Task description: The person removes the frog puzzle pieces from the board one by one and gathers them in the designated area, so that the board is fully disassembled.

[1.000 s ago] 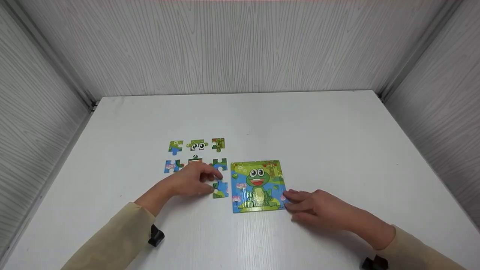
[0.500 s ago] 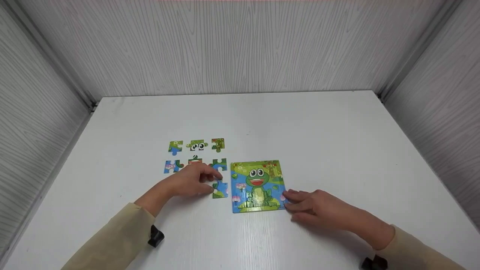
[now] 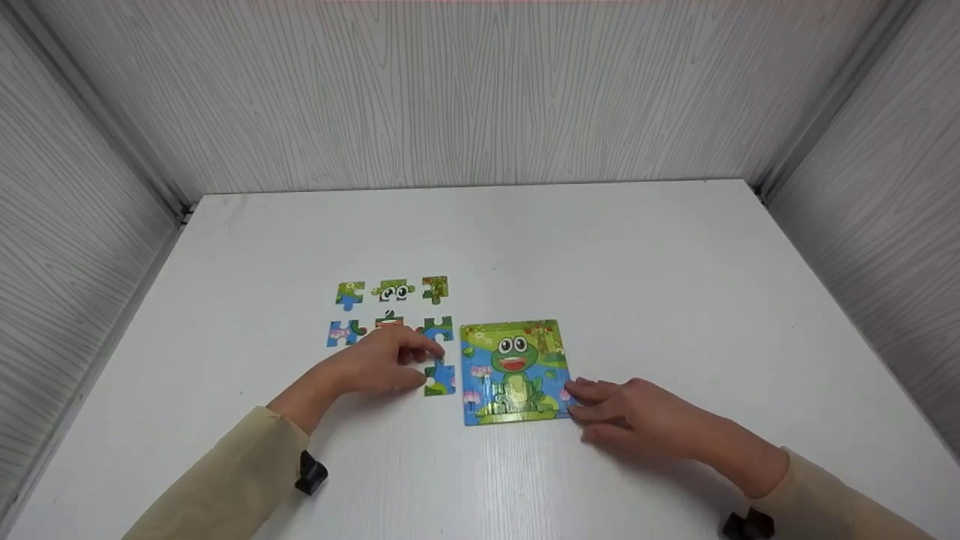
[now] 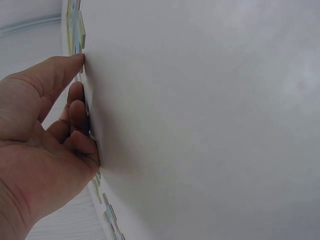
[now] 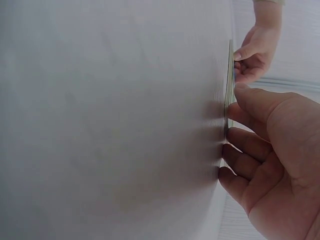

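Observation:
My left hand point(image 3: 379, 361) is palm down at the lower right loose puzzle piece point(image 3: 441, 379), a blue and green one. Thumb and index fingertip pinch its left side and upper knob; the other fingers are curled under the palm. Just right of that piece lies a square frog puzzle board point(image 3: 516, 373), flat on the table, showing a smiling green frog. My right hand point(image 3: 637, 416) rests beside the board, its fairly straight fingertips touching the lower right edge. In the right wrist view the board's thin edge point(image 5: 229, 75) shows beyond the thumb.
Several loose puzzle pieces lie in rows on the white table point(image 3: 600, 255), among them a piece with eyes point(image 3: 394, 291), a corner piece point(image 3: 350, 294) and a flower piece point(image 3: 343, 332). The left hand hides part of this group. A grey wood-grain wall point(image 3: 480, 90) stands behind.

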The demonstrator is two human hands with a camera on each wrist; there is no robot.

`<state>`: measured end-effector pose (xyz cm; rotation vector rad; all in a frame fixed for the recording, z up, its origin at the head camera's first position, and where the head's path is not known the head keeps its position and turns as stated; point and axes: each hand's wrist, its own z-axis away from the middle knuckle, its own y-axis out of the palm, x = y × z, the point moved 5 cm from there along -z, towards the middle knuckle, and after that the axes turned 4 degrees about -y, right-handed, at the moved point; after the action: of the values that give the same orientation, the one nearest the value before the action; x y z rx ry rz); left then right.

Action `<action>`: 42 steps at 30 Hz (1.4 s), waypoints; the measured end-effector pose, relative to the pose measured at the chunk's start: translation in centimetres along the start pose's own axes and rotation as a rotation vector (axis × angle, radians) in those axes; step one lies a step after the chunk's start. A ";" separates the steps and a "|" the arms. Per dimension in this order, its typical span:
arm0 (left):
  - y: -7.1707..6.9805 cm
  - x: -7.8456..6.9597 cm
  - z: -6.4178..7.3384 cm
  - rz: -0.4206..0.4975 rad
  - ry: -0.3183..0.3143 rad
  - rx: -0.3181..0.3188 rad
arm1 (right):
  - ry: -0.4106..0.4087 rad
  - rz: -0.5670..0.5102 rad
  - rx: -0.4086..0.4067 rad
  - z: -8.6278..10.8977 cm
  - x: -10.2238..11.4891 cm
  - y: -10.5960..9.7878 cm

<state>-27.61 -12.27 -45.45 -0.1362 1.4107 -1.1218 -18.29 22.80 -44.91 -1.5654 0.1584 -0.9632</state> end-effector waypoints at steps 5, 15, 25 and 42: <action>-0.2 -0.1 0.1 0.017 -0.010 -0.001 | 0.007 -0.005 0.007 0.0 0.1 -0.1; -1.3 -0.9 0.3 0.018 0.001 0.008 | 0.015 -0.016 -0.002 0.1 0.2 -0.2; -1.1 -4.9 -0.3 -0.014 0.102 0.008 | 0.000 -0.002 -0.019 0.0 0.0 -0.1; 5.6 -8.2 -3.3 -0.007 0.187 0.193 | -0.008 -0.007 -0.017 -0.1 -0.1 0.0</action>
<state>-25.47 -2.14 -44.24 0.1047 1.4570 -1.2962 -18.45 22.75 -44.99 -1.5860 0.1558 -0.9633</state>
